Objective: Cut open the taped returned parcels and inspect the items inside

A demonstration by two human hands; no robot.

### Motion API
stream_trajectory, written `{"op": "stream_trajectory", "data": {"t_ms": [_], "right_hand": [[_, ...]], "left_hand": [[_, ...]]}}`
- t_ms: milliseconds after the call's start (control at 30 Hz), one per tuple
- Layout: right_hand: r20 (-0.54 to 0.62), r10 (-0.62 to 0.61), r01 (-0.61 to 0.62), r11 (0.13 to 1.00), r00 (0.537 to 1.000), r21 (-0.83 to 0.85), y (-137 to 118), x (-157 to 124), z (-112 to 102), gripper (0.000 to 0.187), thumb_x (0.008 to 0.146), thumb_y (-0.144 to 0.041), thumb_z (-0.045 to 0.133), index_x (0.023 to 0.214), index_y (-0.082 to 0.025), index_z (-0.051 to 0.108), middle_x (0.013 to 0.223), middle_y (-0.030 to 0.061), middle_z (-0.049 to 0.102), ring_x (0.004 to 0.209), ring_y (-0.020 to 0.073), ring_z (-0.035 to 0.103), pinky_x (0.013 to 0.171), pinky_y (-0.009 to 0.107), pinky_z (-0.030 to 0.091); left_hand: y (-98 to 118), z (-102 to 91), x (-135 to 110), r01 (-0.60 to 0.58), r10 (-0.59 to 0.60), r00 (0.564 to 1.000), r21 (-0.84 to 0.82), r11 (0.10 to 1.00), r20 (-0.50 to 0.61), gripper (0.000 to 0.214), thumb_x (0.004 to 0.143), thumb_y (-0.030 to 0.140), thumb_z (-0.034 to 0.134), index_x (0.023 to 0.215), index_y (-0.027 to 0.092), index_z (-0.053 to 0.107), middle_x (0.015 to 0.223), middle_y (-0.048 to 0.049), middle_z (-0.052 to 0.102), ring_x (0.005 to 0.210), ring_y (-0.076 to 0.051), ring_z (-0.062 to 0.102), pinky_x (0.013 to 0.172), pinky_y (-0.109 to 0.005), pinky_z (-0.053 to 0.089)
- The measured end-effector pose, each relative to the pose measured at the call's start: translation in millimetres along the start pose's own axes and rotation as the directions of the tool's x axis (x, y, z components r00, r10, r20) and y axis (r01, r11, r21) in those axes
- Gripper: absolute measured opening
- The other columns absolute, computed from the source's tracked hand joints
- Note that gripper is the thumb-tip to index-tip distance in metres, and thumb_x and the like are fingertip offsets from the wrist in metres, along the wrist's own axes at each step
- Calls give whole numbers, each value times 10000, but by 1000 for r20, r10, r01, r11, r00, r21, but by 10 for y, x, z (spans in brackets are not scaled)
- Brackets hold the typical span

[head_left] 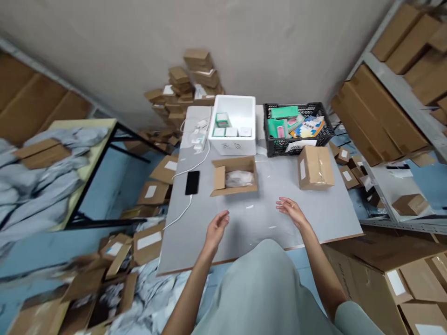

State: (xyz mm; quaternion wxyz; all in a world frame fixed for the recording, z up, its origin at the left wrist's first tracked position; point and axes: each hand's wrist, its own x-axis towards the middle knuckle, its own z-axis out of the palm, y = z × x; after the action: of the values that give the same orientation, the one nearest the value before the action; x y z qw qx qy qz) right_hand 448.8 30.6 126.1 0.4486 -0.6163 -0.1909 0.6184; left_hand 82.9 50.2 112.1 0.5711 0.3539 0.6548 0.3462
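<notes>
An open small cardboard box with a plastic-wrapped item inside sits in the middle of the grey table. My left hand hovers over the table in front of it, fingers loosely apart and holding nothing. My right hand hovers to the right, also open and holding nothing. A closed, taped cardboard box stands further right. A black phone lies left of the open box with a white cable plugged in.
A white foam box of small packs and a black crate of colourful packets stand at the table's back. Cardboard boxes pile against the wall, on the floor at left, and on shelves at right. Grey bags cover a side table.
</notes>
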Motion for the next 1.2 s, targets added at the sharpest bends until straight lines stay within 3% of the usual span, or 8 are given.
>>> {"op": "stream_trajectory", "data": {"t_ms": [167, 300, 433, 600, 667, 833, 1000, 1200], "right_hand": [[3, -27, 27, 991, 1000, -127, -123, 388, 666, 580, 841, -498, 916, 1331, -214, 793, 1452, 178, 786, 1411, 337, 706, 1208, 544, 576], [-13, -31, 29, 990, 999, -141, -352, 743, 1219, 773, 1015, -603, 728, 1640, -165, 610, 1787, 240, 503, 1639, 325, 525, 1323, 546, 467], [13, 5, -3, 988, 1000, -155, -359, 818, 1466, 762, 1091, -630, 582, 1716, -198, 532, 1786, 202, 522, 1609, 320, 562, 1332, 614, 438], [22, -61, 64, 982, 998, -178, 90, 263, 1128, 724, 1041, -714, 621, 1598, -253, 655, 1774, 102, 555, 1612, 295, 545, 1280, 481, 518], [18, -120, 121, 973, 993, -195, 339, -83, 853, 793, 976, -849, 621, 1467, -237, 734, 1653, 138, 664, 1499, 332, 643, 1208, 501, 573], [-59, -29, 6, 932, 998, -361, 791, -749, 329, 814, 900, -952, 611, 1245, -238, 791, 1361, 123, 798, 1268, 319, 729, 1142, 498, 595], [-75, -11, -21, 912, 997, -410, 951, -924, 264, 791, 816, -837, 804, 1317, -225, 777, 1386, 143, 795, 1335, 333, 703, 1207, 474, 546], [-33, 77, -84, 933, 996, -351, 1013, -917, 316, 929, 757, -722, 888, 1512, -218, 690, 1528, 185, 725, 1206, 331, 785, 1066, 482, 648]], "left_hand": [[299, -510, 548, -49, 29, 964, -66, 997, -266, 620, 980, 524, 752, 1496, 200, 636, 1619, -204, 640, 1507, -320, 640, 1249, -483, 559], [637, -368, 1023, 31, -47, 975, -77, 997, -215, 710, 1041, 563, 728, 1623, 197, 553, 1747, -244, 513, 1624, -350, 530, 1259, -479, 537], [656, -75, 1106, 109, -117, 990, -96, 989, -78, 680, 1100, 542, 646, 1644, 149, 541, 1728, -277, 540, 1578, -375, 582, 1230, -527, 553], [130, -43, 564, 124, -131, 990, -128, 984, -49, 728, 1104, 422, 653, 1757, 196, 423, 1780, -216, 498, 1573, -323, 589, 1232, -448, 562], [-185, -112, 216, 129, -135, 990, -132, 983, -36, 787, 1042, 431, 750, 1739, 208, 462, 1746, -215, 524, 1530, -335, 626, 1194, -440, 591], [-843, -218, -658, 222, -227, 973, -98, 970, -47, 874, 831, 575, 955, 1566, 211, 654, 1572, -202, 633, 1333, -350, 735, 1119, -470, 632], [-976, -185, -1072, 253, -256, 967, -137, 958, -3, 769, 825, 694, 915, 1389, 202, 735, 1501, -200, 708, 1355, -376, 726, 1154, -495, 600], [-899, -91, -954, 232, -235, 972, -139, 963, -10, 661, 834, 521, 943, 1349, 203, 678, 1557, -199, 705, 1473, -371, 669, 1250, -510, 533]]}}
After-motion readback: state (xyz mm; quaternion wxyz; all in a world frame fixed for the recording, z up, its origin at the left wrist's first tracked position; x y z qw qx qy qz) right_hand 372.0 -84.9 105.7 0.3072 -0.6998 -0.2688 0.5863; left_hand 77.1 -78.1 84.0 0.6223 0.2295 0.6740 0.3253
